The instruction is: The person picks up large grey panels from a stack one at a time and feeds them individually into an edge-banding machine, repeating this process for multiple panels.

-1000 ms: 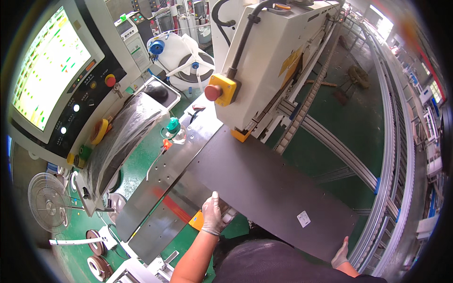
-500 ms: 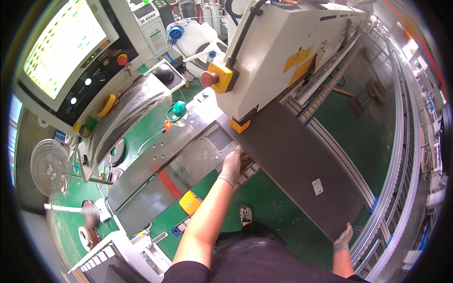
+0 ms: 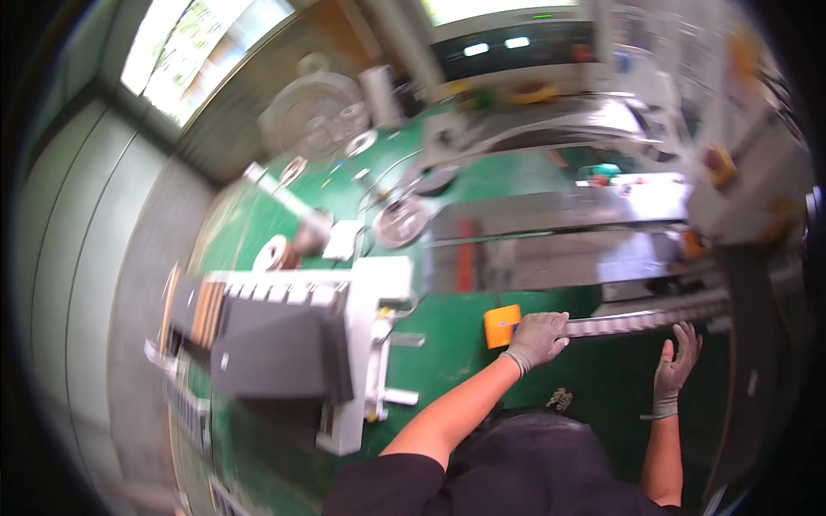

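Observation:
Both of my hands wear thin grey gloves. My left hand (image 3: pixel 540 338) is at the left end of a roller rail (image 3: pixel 637 323), beside a yellow-orange box (image 3: pixel 502 327). Its fingers stretch loosely to the right and appear to hold nothing; whether they touch the rail I cannot tell. Below the rail's right part, my right hand (image 3: pixel 677 365) is raised with its fingers apart, holding nothing. To its right lies the long dark panel (image 3: pixel 747 327), its upper end beside the large pale machine (image 3: pixel 748 189). The picture is blurred by motion.
Beyond the rail runs a metal machine bed (image 3: pixel 533 273) with a red stripe. At left, a white stand (image 3: pixel 348 421) carries dark panels (image 3: pixel 280 353). Farther off are a fan (image 3: pixel 314 116), cable reels (image 3: pixel 403 222) and a control console (image 3: pixel 516 56).
The view has swung left. My right hand has let go of the dark panel's near corner and come up toward the rail. My left hand has left the panel's side and moved left along the rail.

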{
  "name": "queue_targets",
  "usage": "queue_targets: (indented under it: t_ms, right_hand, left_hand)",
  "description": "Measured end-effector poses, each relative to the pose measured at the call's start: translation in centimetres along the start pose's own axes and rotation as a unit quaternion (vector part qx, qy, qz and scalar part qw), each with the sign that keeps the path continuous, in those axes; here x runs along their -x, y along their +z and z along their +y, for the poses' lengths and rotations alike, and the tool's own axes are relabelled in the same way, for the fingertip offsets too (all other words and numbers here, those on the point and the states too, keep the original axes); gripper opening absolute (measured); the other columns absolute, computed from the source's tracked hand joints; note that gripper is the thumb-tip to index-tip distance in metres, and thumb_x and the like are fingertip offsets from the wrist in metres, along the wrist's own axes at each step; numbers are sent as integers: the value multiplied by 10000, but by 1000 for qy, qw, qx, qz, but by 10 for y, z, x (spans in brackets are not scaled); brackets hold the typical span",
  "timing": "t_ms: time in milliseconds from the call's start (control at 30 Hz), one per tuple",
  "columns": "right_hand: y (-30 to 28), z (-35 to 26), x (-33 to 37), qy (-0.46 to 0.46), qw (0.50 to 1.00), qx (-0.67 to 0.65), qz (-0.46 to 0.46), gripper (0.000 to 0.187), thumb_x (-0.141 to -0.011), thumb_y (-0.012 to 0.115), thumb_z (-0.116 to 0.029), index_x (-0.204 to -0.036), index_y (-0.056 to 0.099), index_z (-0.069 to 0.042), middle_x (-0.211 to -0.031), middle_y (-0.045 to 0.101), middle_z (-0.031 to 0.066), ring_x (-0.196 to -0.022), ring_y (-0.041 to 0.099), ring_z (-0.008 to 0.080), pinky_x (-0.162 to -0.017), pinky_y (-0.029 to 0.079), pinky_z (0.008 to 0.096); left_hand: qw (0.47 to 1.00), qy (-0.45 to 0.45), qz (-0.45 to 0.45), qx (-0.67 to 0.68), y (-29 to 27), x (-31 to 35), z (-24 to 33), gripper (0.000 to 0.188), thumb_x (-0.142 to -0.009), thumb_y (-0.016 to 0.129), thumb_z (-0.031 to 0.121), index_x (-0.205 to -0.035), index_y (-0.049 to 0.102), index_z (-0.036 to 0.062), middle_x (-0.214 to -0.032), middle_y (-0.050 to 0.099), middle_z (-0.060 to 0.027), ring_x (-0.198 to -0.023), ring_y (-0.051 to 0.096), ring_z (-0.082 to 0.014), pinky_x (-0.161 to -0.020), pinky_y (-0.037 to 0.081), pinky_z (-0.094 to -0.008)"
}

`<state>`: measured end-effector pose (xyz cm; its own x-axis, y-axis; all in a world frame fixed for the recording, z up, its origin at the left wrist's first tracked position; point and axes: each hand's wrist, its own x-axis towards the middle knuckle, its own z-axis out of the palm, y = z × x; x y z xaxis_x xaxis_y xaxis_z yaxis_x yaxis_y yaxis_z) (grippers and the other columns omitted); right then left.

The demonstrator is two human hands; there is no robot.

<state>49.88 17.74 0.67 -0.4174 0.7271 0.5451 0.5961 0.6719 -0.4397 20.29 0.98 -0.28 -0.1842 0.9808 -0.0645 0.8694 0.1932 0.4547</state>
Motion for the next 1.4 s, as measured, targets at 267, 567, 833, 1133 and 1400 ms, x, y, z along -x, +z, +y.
queue_targets:
  t_ms: [267, 567, 833, 1133, 1400]
  right_hand:
    - [139, -163, -13, -203, 934, -32, -292, 393, -930, 529, -455, -939, 698, -100, -851, 678, 129, -833, 641, 358, -751, 478, 478]
    - [167, -204, 2, -181, 941, -9, -287, 444, -992, 446, -455, -873, 685, -100, -820, 670, 117, -810, 631, 358, -731, 468, 474]
    - [173, -198, 0, -173, 948, -16, -267, 481, -999, 454, -469, -860, 686, -71, -787, 673, 141, -765, 649, 375, -698, 495, 462]
    - [185, -315, 37, -51, 890, -260, -370, 190, -929, 646, -188, -1007, 686, -20, -926, 704, 124, -898, 680, 244, -815, 523, 351]
    - [234, -435, 140, 399, 405, -517, -640, 456, -981, 604, -342, -1294, 552, -14, -1193, 650, 115, -1062, 638, 244, -924, 527, 405]
  left_hand:
    - [344, -426, 485, 682, 16, 302, -159, 269, -924, 577, 389, -978, 595, 126, -904, 622, -20, -818, 601, -147, -718, 505, -307]
    - [326, -535, 686, 369, -27, 445, -178, 638, -909, 681, 477, -1252, 477, -20, -1223, 530, -92, -1098, 528, -201, -951, 445, -364]
    - [366, -514, 678, 377, -17, 449, -211, 614, -914, 718, 380, -1186, 470, -112, -1208, 527, -174, -1092, 532, -238, -942, 458, -351]
    - [490, -414, 537, 548, -18, 456, -143, 523, -972, 595, 479, -1237, 553, 31, -1057, 644, -47, -898, 629, -148, -785, 542, -318]
    - [258, -286, 487, 784, 13, 399, -80, 444, -995, 584, 301, -1330, 501, 21, -1260, 589, -120, -1153, 579, -270, -997, 477, -426]
